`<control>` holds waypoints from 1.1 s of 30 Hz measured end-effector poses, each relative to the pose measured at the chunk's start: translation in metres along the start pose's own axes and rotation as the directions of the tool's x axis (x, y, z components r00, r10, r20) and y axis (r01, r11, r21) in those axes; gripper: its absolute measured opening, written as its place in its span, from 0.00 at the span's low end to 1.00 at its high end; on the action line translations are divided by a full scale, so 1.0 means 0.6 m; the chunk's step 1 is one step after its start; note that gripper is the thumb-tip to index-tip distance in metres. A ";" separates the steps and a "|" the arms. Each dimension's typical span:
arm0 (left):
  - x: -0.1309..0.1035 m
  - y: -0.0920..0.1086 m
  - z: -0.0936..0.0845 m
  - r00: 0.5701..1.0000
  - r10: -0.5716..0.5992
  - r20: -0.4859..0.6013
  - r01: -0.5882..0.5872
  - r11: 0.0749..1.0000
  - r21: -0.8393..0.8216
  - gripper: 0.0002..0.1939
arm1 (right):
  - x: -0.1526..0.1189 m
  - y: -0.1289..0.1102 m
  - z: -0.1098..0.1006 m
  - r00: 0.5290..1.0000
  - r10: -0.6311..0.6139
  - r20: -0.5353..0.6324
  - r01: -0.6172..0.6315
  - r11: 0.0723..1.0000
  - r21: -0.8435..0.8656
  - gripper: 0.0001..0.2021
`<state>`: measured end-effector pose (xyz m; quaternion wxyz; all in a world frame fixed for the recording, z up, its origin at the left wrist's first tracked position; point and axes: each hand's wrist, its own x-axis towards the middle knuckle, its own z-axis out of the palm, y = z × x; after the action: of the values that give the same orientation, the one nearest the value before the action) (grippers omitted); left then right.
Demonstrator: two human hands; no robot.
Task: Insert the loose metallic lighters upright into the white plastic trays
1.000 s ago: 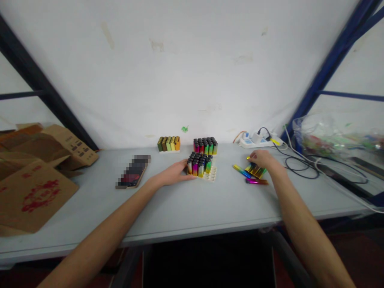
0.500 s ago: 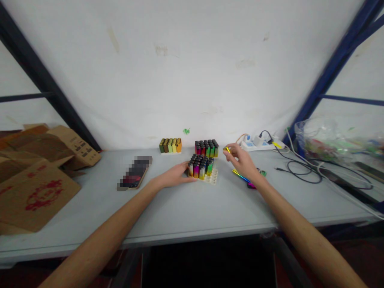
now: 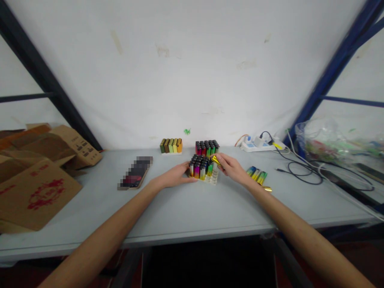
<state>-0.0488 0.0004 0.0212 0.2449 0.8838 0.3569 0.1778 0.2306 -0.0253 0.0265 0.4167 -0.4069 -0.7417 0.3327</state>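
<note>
A white tray [image 3: 211, 179] of upright, multicoloured lighters [image 3: 201, 165] stands in the middle of the table. My left hand [image 3: 176, 175] grips its left side, thumb in front and fingers behind. At the tray's right side, my right hand [image 3: 230, 167] pinches a shiny gold lighter [image 3: 216, 161], tilted over the open slots. Several loose lighters [image 3: 257, 175] lie beyond the right wrist, with one golden piece [image 3: 267, 189] partly behind the forearm.
Behind are another block of black-topped lighters [image 3: 207, 147] and a block of yellow-green lighters [image 3: 171, 146]. A phone [image 3: 136, 173] lies left, beside cardboard boxes [image 3: 54, 188]. A power strip [image 3: 261, 146], black cables [image 3: 300, 178] and plastic bags [image 3: 324, 138] occupy the right.
My right hand has moved left and toward me with the gold lighter, from the back right to the tray's right side. My left hand stays on the tray.
</note>
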 end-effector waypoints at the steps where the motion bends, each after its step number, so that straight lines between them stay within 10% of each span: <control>1: 0.000 0.000 0.000 1.000 0.001 -0.001 -0.001 1.000 0.001 0.31 | 0.001 0.001 0.000 1.000 0.011 -0.006 -0.011 1.000 -0.009 0.26; 17: 0.000 0.002 -0.002 1.000 0.017 0.002 -0.016 1.000 -0.025 0.32 | 0.007 -0.019 -0.023 0.969 0.067 -0.237 -0.026 0.985 0.172 0.29; 27: 0.000 0.001 0.000 1.000 -0.005 0.002 0.005 1.000 -0.015 0.32 | 0.000 -0.025 -0.003 0.995 0.100 -0.003 -0.093 0.934 0.346 0.25; 33: -0.001 0.003 -0.002 1.000 -0.005 0.005 0.005 1.000 0.002 0.32 | -0.002 -0.013 -0.005 0.985 0.066 -0.158 -0.059 0.997 0.052 0.29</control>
<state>-0.0486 -0.0007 0.0231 0.2454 0.8836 0.3585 0.1748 0.2311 -0.0292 0.0340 0.4737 -0.4452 -0.6848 0.3295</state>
